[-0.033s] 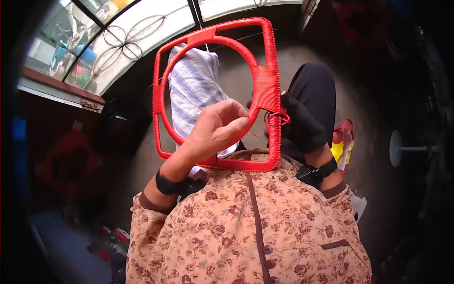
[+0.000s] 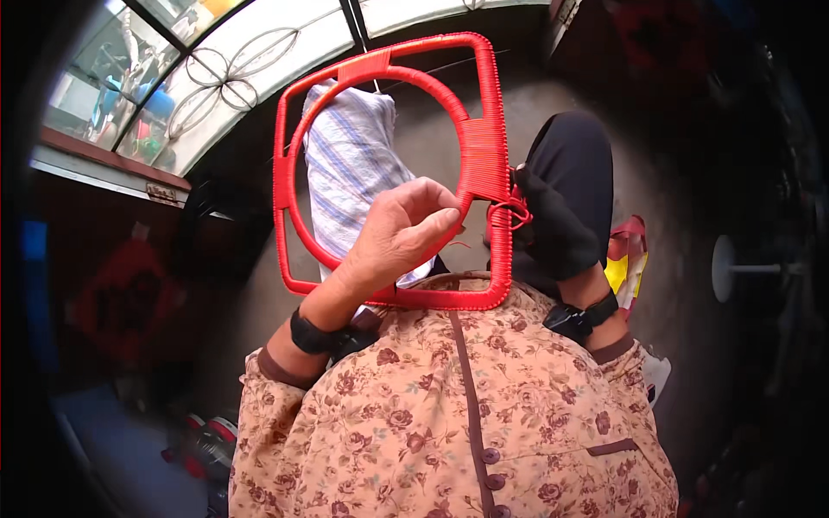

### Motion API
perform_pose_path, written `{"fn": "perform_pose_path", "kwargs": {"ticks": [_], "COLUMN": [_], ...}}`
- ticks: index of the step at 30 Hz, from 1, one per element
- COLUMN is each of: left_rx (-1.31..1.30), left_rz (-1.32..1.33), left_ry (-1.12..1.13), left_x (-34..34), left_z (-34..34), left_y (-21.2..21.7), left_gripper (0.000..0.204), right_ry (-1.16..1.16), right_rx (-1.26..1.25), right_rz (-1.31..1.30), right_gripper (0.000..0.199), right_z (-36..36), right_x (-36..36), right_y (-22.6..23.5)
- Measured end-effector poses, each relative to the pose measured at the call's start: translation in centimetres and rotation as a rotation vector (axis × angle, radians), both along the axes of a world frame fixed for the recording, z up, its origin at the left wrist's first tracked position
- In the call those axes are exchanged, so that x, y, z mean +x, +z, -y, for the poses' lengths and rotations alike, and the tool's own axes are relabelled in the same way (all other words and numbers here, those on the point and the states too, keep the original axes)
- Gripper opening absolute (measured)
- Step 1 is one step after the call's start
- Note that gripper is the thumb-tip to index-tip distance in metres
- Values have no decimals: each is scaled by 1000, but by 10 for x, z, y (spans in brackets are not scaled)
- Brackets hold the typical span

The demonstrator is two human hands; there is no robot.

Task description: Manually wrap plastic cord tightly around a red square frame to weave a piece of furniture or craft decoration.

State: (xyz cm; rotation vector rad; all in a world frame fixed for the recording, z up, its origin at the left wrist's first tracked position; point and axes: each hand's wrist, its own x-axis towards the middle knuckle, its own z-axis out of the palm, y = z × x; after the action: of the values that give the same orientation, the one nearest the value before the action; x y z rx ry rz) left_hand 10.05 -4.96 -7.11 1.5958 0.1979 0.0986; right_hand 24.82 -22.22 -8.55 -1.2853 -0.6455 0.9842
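A square red frame (image 2: 494, 86) with rounded corners, wound all over with glossy red strip, is held up in front of my body. A round red ring (image 2: 300, 207) sits inside it, joined to its sides by wide wrapped bands. My bare left hand (image 2: 401, 229) crosses the frame, thumb and forefinger pinched together at the ring's lower right. My right hand (image 2: 557, 220), in a dark glove, is closed about the right side, its fingers largely hidden behind it. Between the hands, a loose tangle of red cord (image 2: 518, 210) hangs at the right bar below the wrapped band.
Behind the ring, a white cloth with blue stripes (image 2: 350, 160) covers my left thigh; dark trousers (image 2: 579, 151) cover my right one. A red and yellow bag (image 2: 626, 259) lies right of me. A window (image 2: 250, 78) stands at the far left, and a white round-ended object (image 2: 724, 269) at the right.
The red frame has shifted slightly left. My left hand has moved a little to the right along with its pinch.
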Motion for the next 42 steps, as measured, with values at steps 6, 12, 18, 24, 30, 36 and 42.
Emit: {"fn": "perform_pose_path", "kwargs": {"ticks": [6,12,18,24,30,36,42], "left_rx": [-731,-708,-710,-740,-643,-538,-468], "left_rz": [-131,-191,-307,-411,-432,-365,-372], "left_ry": [193,-34,-11,-79,-65,-113,-117], "left_x": [15,41,44,40,33,41,46], "left_z": [-2,-2,7,8,17,18,18], "left_y": [-18,-4,-8,-18,-20,-18,-13], "left_gripper": [20,20,13,13,12,17,25], "right_ry": [-205,-237,-208,-86,-80,-322,-645], "right_rx": [-108,-188,-166,-257,-471,-110,47], "right_rz": [-618,-270,20,105,-44,-258,79], "right_gripper": [19,10,10,11,12,27,35], "right_z": [10,8,14,21,23,26,49], "right_x": [0,2,4,7,-3,29,71], "right_y": [8,-5,-12,-13,3,-6,-4]}}
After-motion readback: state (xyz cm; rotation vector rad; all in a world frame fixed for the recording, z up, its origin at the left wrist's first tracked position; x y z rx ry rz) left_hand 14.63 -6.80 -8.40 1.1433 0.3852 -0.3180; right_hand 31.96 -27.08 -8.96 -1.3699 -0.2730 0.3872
